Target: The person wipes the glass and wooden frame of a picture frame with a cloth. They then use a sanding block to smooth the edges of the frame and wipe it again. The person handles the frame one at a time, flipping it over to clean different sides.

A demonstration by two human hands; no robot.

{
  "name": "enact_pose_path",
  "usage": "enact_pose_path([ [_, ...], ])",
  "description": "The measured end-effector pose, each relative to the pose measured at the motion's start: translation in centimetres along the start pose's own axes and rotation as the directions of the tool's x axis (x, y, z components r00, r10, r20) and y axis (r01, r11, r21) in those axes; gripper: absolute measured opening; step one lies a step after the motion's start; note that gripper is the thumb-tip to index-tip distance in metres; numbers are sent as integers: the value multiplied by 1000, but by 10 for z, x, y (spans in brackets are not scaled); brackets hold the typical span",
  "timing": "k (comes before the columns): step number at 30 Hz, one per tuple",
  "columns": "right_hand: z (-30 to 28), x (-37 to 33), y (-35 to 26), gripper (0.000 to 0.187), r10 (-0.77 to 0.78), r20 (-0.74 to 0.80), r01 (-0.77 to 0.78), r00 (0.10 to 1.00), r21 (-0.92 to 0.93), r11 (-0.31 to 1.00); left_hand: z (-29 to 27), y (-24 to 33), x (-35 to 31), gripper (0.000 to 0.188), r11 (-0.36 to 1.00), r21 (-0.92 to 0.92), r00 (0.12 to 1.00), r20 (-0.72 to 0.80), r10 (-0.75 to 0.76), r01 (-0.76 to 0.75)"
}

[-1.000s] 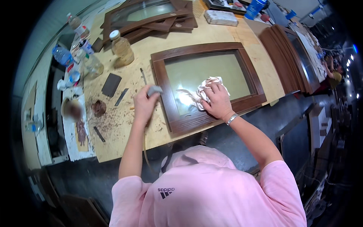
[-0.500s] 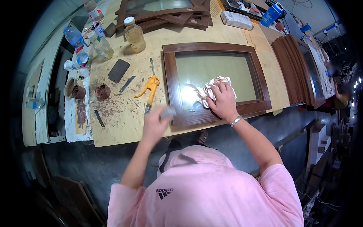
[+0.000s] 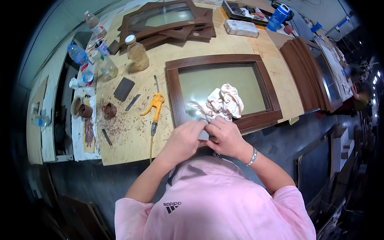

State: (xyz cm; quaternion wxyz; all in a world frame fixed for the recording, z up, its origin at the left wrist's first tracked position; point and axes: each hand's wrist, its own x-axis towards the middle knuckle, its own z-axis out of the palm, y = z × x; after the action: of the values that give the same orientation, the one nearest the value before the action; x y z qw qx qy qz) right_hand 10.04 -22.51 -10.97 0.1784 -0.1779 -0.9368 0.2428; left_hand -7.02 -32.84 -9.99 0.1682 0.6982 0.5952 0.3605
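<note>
Close to my body, over the near edge of a brown wooden cabinet door (image 3: 175,94) with a glass panel, my two hands meet. My left hand (image 3: 185,139) is closed around a small grey flat piece (image 3: 203,135), which looks like folded sandpaper. From the other side, the curled fingers and thumb of my right hand (image 3: 226,138) grip the same piece. Just beyond them a crumpled white rag (image 3: 226,100) with brown stains rests on the glass, untouched. To the left lies a yellow air blow gun (image 3: 156,105) with its hose running to the table edge.
A dark sanding block (image 3: 124,89), a thin blade (image 3: 133,102) and brown filler cups (image 3: 109,110) sit left on the wooden table (image 3: 132,148). Bottles (image 3: 138,56) stand behind them. Stacked door frames (image 3: 168,20) lie at the back; more panels (image 3: 306,74) lean right.
My right hand has let go of the rag and come back toward my body. My left hand has moved right with the grey piece, and both hands now meet at it.
</note>
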Motion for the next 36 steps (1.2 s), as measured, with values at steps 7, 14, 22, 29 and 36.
enact_pose_path([
  [7, -27, -44, 42, 24, 658, -205, -430, 724, 612, 664, 28, -35, 74, 41, 998, 48, 999, 11, 34, -34],
  [14, -8, -43, 76, 22, 789, -414, -337, 455, 740, 583, 125, -55, 103, 45, 935, 208, 951, 176, 253, -287],
  [22, 64, -10, 102, 26, 734, -438, -505, 519, 536, 677, 17, -61, -8, 42, 998, 48, 999, -33, -38, 39],
  [29, 66, -13, 92, 26, 626, -522, -504, 579, 375, 779, 18, -163, 23, 46, 923, -97, 893, -235, -384, 371],
  [36, 63, -7, 88, 25, 611, -499, -525, 615, 320, 789, -27, -254, 119, 32, 910, -51, 744, -559, -367, 411],
])
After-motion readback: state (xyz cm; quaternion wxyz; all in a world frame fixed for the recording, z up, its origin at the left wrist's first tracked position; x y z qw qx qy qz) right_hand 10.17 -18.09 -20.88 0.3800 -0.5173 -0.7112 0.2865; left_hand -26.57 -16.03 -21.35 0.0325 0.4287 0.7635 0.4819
